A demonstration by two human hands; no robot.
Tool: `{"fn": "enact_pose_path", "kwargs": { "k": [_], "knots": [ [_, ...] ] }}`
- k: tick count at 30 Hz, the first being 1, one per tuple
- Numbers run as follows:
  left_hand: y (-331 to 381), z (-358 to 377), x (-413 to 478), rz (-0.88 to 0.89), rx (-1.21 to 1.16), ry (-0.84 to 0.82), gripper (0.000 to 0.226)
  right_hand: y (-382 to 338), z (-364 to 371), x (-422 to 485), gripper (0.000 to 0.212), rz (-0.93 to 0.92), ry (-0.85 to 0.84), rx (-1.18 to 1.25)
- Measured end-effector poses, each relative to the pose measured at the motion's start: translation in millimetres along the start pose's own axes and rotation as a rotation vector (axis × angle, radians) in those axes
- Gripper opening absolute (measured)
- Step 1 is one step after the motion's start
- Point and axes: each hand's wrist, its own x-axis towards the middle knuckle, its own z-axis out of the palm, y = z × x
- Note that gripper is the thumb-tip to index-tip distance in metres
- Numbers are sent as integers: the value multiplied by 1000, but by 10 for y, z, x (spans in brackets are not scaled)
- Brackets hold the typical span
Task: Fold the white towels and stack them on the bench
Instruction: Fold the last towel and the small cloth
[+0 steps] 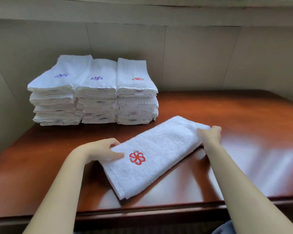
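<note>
Towel in hand: a folded white towel (156,153) with a red flower-shaped emblem (137,157) lies slanted on the front part of the wooden bench (243,119), near its front edge.
Left hand: the left hand (102,149) grips the near left side of this towel; the thumb lies on top beside the emblem, and the fingers curl over the edge.
Right hand: the right hand (210,135) holds the far right end, fingers curled round the fold.
Stacks: three piles of folded towels (93,92) stand side by side at the back left of the bench, against the wall. The top towels of the left and middle piles carry a blue emblem, and the right one a red emblem.
Done: many towels are already folded and piled. The towel in hand looks folded into a long strip.
Left: I judge it needs perhaps one more fold or only to be placed on a pile, probably the red one. No unfolded towel is in sight, so I cannot tell how many remain.
</note>
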Motion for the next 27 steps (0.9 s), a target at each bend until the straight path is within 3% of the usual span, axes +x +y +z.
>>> {"fn": "enact_pose_path", "kwargs": {
  "k": [5, 8, 11, 16, 18, 20, 23, 25, 27],
  "knots": [
    [-37, 23, -30, 167, -84, -22, 21, 17, -61, 85, 37, -62, -39, -327],
    [-80, 27, 11, 181, -110, 85, 8, 7, -94, 123, 29, -69, -39, -407],
    [-125, 34, 92, 149, -120, 198, 13, 18, -141, 151, 29, -21, -47, -372],
    [-157, 18, 185, 76, -173, 367, 17, 20, -283, 156, 40, 167, -217, -11],
    [-150, 26, 214, 48, -194, 371, 18, -7, -295, 131, 31, 70, -169, -251],
    [-143, 29, 238, 17, -190, 351, 22, -75, -239, 55, 30, -185, -46, -605],
    [-137, 22, 247, -18, -189, 317, 26, -191, -8, -153, 41, -519, -48, -711],
    [-134, 27, 249, -31, -184, 313, 27, -196, 155, -237, 53, -595, -119, -822],
    [-140, 38, 244, -39, -176, 314, 29, -149, 221, -214, 58, -537, -157, -916]
  ]
}}
